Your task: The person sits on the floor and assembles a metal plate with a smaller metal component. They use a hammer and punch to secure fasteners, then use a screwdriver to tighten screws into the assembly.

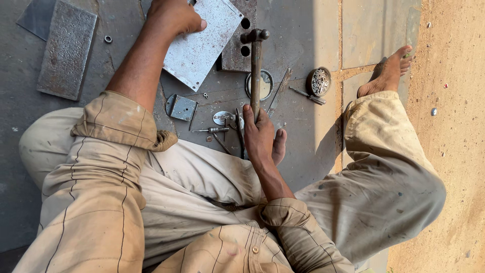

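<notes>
We see our left hand (174, 17) cut off by the top edge, fingers hidden, palm pressing the metal plate (202, 43) onto the floor; our right hand (260, 139) clenched round the hammer (256, 65) handle, its head raised just beside the plate.

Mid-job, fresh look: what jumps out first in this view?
The hammer stands out at centre, gripped low on its handle by the right hand, its head up near a perforated metal block. At top, the left hand presses on a pale metal plate. Small screws and fittings lie scattered on the floor between the knees, with a round tin of bits at right.
</notes>
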